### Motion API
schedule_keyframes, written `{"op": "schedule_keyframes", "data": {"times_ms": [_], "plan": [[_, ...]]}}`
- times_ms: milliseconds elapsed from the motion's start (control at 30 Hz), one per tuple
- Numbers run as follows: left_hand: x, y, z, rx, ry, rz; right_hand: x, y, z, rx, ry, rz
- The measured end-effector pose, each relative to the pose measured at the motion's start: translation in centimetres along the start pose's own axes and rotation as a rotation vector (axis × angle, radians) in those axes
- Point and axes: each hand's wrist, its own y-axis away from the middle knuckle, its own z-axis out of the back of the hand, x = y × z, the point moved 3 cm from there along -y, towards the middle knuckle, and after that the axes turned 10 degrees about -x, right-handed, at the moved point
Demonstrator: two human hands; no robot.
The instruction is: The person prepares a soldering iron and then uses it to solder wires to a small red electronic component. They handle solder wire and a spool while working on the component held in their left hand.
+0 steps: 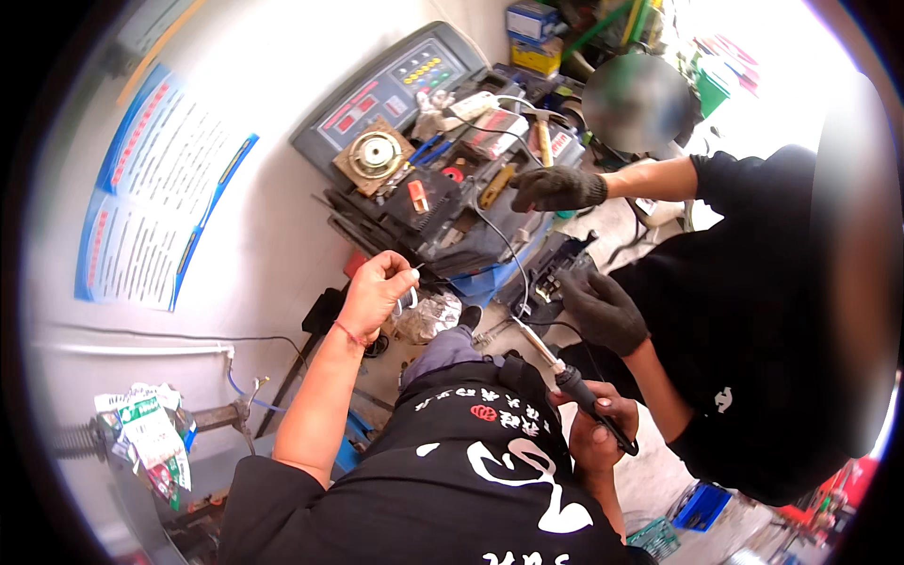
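My right hand (603, 428) is closed around the dark handle of a soldering iron (572, 379). Its metal tip points up and left, toward a black part with metal terminals (546, 281). My left hand (375, 294) is raised, thumb and forefinger pinched on a pale wire (408, 301) that loops under the fingers. Just right of the iron's tip, a co-worker's dark-gloved hand (603, 309) is beside the black part. The co-worker's other gloved hand (560, 188) reaches over the cluttered machine top.
A grey machine with a button panel (395, 89) stands against the wall, its top crowded with a hammer (543, 141), pliers and a round flange. The co-worker in black (753, 301) stands close on the right. A threaded shaft (212, 417) juts out at lower left. A blue crate (702, 506) sits lower right.
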Motion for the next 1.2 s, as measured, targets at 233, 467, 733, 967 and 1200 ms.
{"op": "schedule_keyframes", "data": {"times_ms": [233, 467, 733, 967, 1200], "plan": [[-6.3, 0.5, -6.8, 0.209, 0.078, -0.03, 3.1, 0.6, 0.2, -0.018, 0.003, 0.155], [-5.8, -1.3, -17.2, 0.62, -0.036, 0.026, 3.6, -0.1, -0.4, -0.48, 0.102, 0.363], [-5.2, -0.4, -22.9, 1.13, -0.261, 0.023, 4.0, 3.4, -1.3, -0.968, 0.107, 0.377], [-3.3, -2.1, -27.7, 1.223, -0.197, 0.248, 5.1, 5.6, -0.9, -1.149, 0.08, 0.483], [-1.5, -3.2, -26.2, 1.229, -0.278, 0.287, 3.2, 5.7, -2.8, -1.245, -0.029, 0.548]]}}
